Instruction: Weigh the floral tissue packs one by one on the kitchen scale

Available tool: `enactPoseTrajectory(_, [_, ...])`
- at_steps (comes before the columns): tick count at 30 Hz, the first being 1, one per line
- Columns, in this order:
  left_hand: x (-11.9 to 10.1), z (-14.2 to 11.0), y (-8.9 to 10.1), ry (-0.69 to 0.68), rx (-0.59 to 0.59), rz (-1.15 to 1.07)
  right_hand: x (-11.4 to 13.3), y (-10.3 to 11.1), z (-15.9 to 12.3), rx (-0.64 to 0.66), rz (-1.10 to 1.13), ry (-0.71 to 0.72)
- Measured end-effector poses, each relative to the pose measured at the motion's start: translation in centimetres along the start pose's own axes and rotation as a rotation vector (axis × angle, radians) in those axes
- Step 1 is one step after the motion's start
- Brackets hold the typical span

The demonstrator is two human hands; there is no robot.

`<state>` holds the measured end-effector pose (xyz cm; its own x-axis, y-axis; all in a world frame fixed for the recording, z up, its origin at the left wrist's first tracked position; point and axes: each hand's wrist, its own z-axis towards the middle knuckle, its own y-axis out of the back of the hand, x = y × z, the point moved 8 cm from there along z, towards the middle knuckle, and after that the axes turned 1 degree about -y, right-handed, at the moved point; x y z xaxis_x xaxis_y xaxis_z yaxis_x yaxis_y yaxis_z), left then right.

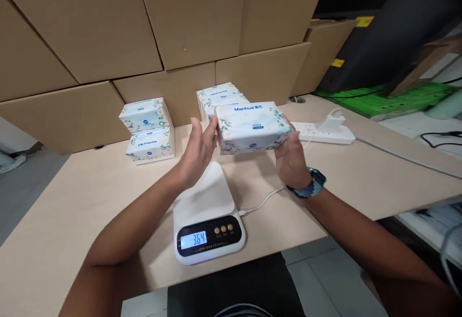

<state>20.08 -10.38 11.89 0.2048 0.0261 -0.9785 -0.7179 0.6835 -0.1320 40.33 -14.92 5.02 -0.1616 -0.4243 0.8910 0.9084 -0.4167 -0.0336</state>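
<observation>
I hold a white tissue pack [252, 126] with floral print and blue lettering in the air above the table. My right hand [290, 158], with a blue watch at the wrist, grips it from below at its right end. My left hand [198, 149] is flat and open, fingertips touching the pack's left end. Below them sits a white digital scale [207, 211] with nothing on its platform; its lit display reads 36.4.
Two tissue packs [147, 129] are stacked at the left on the beige table [72, 201]; more packs [220, 96] stand behind the held one. Cardboard boxes [144, 28] form a wall at the back. A white power strip [325, 131] lies at the right.
</observation>
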Motion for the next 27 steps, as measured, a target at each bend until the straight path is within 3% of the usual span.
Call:
enactPoseTrajectory(4, [2.9,2.1,1.6,0.208,-0.021,-0.142,-2.6,0.6,0.9,-0.128,-0.107,-0.153])
enactPoseTrajectory(8, [4.8,2.0,3.2,0.321,-0.100,-0.241,-4.6,-0.6,0.5,-0.122,-0.122,-0.179])
enactPoseTrajectory(17, [5.4,2.0,3.6,0.390,-0.184,-0.300,-6.2,-1.5,0.4,-0.030,-0.121,-0.184])
enactPoseTrajectory(27, [6.4,2.2,4.5,0.404,-0.235,-0.319,-6.6,-1.7,0.4,-0.032,-0.156,-0.253])
